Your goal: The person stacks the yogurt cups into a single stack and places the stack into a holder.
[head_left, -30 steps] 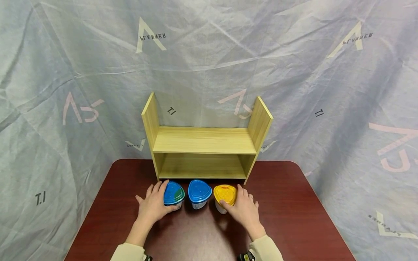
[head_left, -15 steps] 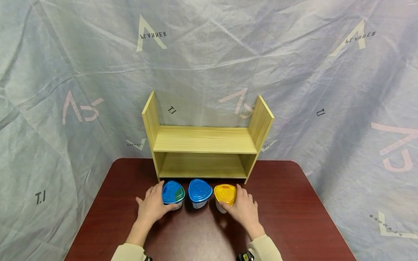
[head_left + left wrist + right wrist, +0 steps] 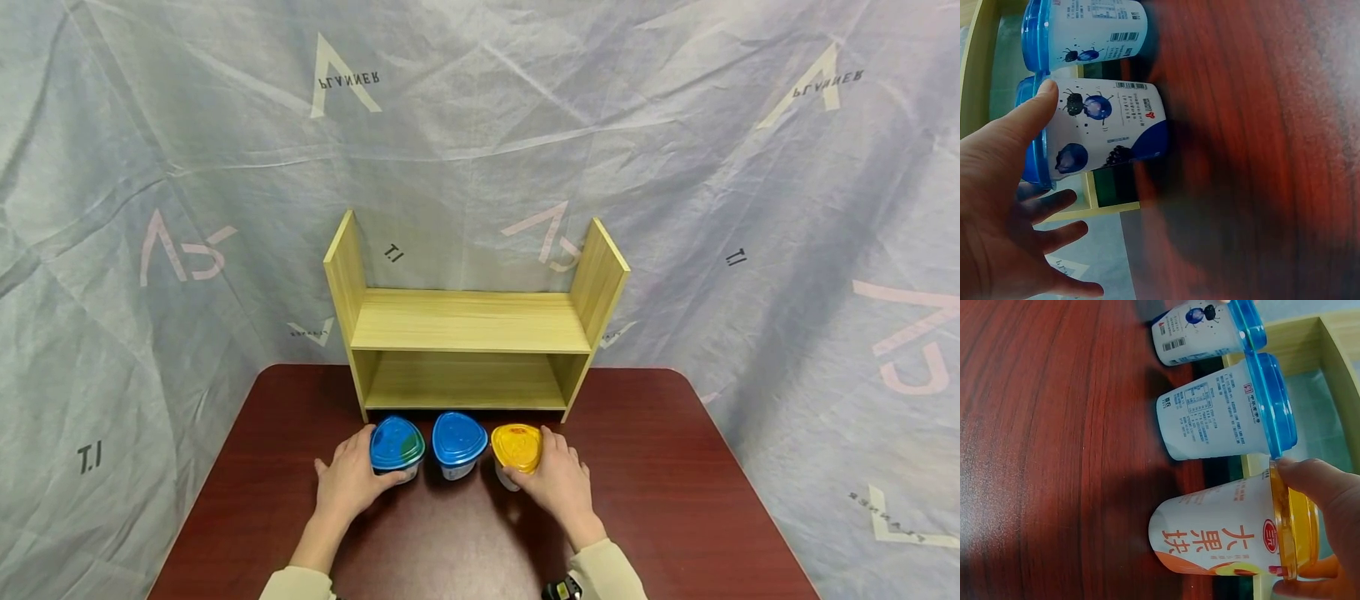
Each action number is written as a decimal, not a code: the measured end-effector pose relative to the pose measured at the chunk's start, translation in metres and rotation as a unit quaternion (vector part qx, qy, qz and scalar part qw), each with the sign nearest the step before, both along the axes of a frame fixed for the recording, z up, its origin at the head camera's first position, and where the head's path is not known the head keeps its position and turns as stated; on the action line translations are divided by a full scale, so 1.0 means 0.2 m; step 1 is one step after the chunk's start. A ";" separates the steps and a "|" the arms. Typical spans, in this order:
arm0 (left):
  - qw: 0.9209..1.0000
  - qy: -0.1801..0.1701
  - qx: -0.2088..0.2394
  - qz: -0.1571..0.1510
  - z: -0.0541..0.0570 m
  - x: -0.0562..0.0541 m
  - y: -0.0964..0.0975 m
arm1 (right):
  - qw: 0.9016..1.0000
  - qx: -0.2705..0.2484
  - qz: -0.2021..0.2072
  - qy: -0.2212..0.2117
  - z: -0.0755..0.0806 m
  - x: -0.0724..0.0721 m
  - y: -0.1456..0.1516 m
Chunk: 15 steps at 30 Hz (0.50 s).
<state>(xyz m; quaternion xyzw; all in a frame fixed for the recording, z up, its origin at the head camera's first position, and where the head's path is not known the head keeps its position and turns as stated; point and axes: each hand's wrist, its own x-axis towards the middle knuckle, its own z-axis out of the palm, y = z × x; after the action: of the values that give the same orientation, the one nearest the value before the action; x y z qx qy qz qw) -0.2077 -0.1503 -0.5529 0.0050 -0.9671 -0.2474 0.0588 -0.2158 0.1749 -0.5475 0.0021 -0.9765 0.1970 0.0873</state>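
Three yogurt cups with rounded-triangle lids stand in a row on the table. At the left is a cup with a blue-green lid (image 3: pixel 397 443); its white side shows blueberries in the left wrist view. My left hand (image 3: pixel 347 481) holds it by the lid, thumb (image 3: pixel 1038 103) on the near rim, lower fingers spread apart. The middle cup has a plain blue lid (image 3: pixel 458 439), with neither hand on it. My right hand (image 3: pixel 561 479) grips the right-hand cup by its yellow lid (image 3: pixel 517 447), thumb on one side and fingers on the other. The left index finger is hidden behind the lid.
A light wooden two-tier shelf (image 3: pixel 471 321) stands right behind the cups on the dark red table (image 3: pixel 675 500). Its side panels rise above the upper board. Grey printed cloth (image 3: pixel 465 125) hangs behind and at both sides.
My left fingers have drawn back from the far edge of the blue-green lid and down along its left side. My right hand and the cups stay nearly in place.
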 end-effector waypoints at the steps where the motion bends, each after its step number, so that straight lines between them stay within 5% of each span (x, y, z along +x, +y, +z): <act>1: 1.000 0.000 0.001 0.000 0.00 0.00 0.00 | 1.000 0.000 0.000 0.002 0.00 0.00 0.00; 15: 0.999 -0.010 0.037 0.009 -0.01 0.00 0.02 | 0.999 -0.050 -0.002 -0.002 -0.02 0.00 -0.01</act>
<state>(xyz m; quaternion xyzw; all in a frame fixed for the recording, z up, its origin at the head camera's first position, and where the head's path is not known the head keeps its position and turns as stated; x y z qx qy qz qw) -0.2082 -0.1470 -0.5546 0.0187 -0.9578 -0.2823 0.0507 -0.2157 0.1738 -0.5508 -0.0049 -0.9656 0.2457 0.0855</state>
